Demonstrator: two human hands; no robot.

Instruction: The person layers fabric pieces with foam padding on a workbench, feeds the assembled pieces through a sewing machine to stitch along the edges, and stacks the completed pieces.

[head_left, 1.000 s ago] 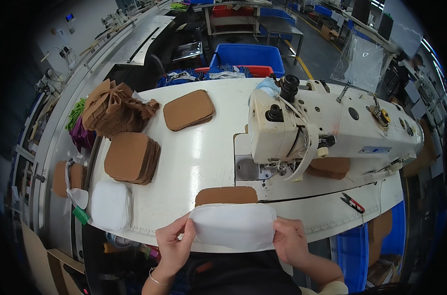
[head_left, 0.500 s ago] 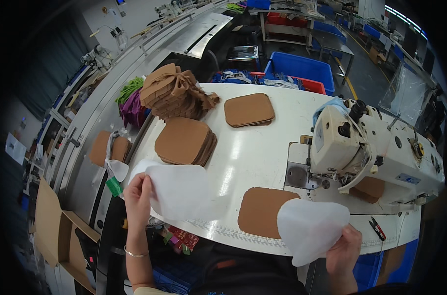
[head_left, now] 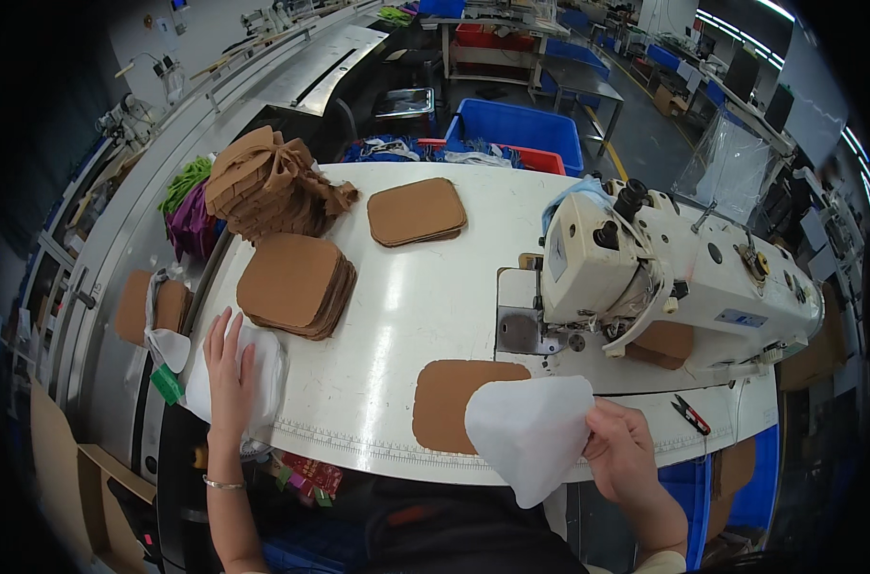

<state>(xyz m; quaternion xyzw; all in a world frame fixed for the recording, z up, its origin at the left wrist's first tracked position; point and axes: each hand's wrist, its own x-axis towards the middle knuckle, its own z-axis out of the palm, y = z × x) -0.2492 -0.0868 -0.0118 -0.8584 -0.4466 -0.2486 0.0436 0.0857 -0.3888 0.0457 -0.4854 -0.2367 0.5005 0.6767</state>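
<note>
My right hand (head_left: 618,442) pinches the right edge of a white fabric piece (head_left: 530,429), which hangs partly over a brown fabric piece (head_left: 444,407) lying at the front of the white table. At the table's left front edge, my left hand (head_left: 227,368) rests with fingers stretched on a pile of white pieces (head_left: 266,373). Just behind it sits a thick stack of brown rounded pieces (head_left: 291,282). A sewing machine (head_left: 645,268) stands at the right, with a brown piece (head_left: 662,342) under its arm.
Another brown stack (head_left: 416,212) lies toward the back, beside a bunched brown heap (head_left: 267,187). Red-and-black thread snips (head_left: 691,415) lie near the right front edge. A brown bundle (head_left: 153,308) tied with a strip sits left of the table. Behind stands a blue bin (head_left: 516,132).
My left hand has let go of the white piece it pinched and now lies flat on the white pile. The right hand still holds its white piece. The view has shifted right.
</note>
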